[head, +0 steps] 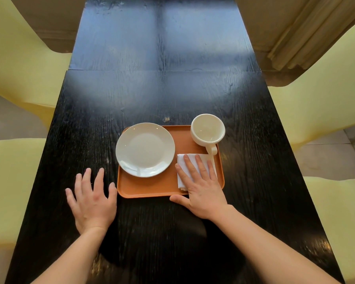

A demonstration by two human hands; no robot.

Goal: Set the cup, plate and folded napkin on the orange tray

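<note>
Both hands lie flat, fingers spread: left hand (pixel 91 201) on table (pixel 162 95), right hand (pixel 201 185) pressing napkin (pixel 181 179).

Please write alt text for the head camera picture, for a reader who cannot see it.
An orange tray on a dark wooden table holds a white plate, an empty white cup and a folded white napkin. The right hand lies flat on the napkin; the left hand is open beside the tray.

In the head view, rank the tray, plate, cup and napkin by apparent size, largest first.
1. Orange tray
2. Plate
3. Cup and folded napkin: unsure, since the right hand covers much of the napkin.
</note>
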